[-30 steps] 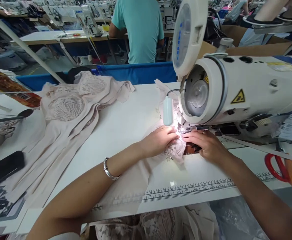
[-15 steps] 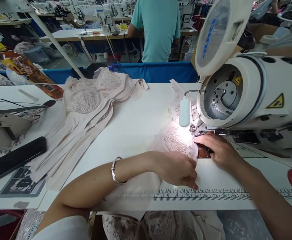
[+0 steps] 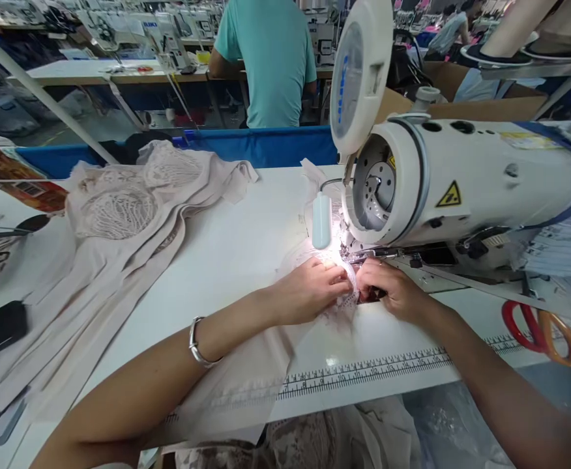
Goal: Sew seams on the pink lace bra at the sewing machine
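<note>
The left hand lies over the pale lace cloth with its fingers bent and close together at the cloth's right edge; its thumb is hidden, so I cannot tell whether it pinches the cloth or only presses on it. The right hand is just beside it, fingers curled together by the same edge, next to a small dark part of the machine; what lies between its fingertips cannot be made out. The lace cloth rests on the white table, partly under the left hand, its far side reaching up behind the small lamp, which throws a bright glare by the needle area (too bright to show any stitches).

The white sewing machine spans the right side, its round cover swung open. A measuring strip runs along the table's front edge, and scissors with red and orange handles lie to the right. A silver bracelet circles the left wrist. Well to the left, a pile of pale lace garments spreads over the table. Beyond the blue cloth, a person in a teal shirt faces away, near other machines.
</note>
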The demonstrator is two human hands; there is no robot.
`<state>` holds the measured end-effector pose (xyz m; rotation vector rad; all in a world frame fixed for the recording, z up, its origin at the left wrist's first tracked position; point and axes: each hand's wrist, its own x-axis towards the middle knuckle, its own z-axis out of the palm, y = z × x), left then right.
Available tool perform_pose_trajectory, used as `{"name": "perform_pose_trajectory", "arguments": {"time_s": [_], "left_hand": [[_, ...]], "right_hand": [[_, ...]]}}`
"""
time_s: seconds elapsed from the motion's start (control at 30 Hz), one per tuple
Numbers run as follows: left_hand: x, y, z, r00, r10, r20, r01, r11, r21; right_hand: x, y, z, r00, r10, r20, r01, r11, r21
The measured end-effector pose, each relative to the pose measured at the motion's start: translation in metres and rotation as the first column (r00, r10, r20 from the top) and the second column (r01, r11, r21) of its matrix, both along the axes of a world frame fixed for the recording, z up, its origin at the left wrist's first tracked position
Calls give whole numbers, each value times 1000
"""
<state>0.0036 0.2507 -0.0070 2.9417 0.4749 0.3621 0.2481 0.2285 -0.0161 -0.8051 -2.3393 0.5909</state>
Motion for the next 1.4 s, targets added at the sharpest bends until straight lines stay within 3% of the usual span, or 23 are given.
{"name": "perform_pose_trajectory", "arguments": {"time_s": [0.13, 0.33, 0.47, 0.57, 0.67, 0.87, 1.07, 1.2, 1.4], "left_hand": [[0, -3, 1, 1000, 15, -4, -15, 1000, 5], [3, -3, 1, 998, 40, -45, -37, 997, 63], [1, -2, 4, 998, 63, -12, -62, 995, 77], [1, 0, 4, 999, -10, 40, 8, 999, 52], [3, 0, 1, 993, -79, 82, 78, 997, 21], [7, -6, 0, 998, 48, 43, -52, 994, 97], [6, -5, 4, 999, 50, 14, -51, 991, 128], [6, -4, 1, 998, 38, 57, -42, 997, 58], [5, -2, -3, 998, 40, 56, -45, 994, 97]], "right_hand": [[2, 1, -3, 1000, 7, 6, -7, 1000, 3], [8, 0, -6, 987, -142, 72, 138, 989, 56], [11, -1, -9, 983, -159, 94, 151, 985, 86], [13, -2, -7, 976, -185, 115, 165, 973, 159], [14, -3, -5, 982, -161, 102, 140, 973, 186], [10, -2, -4, 999, -33, -26, 38, 976, 215], [6, -4, 0, 999, -36, 16, 31, 970, 240], [5, -5, 2, 997, -57, 59, 39, 962, 270], [6, -4, 0, 992, -87, 93, 56, 953, 297]]}}
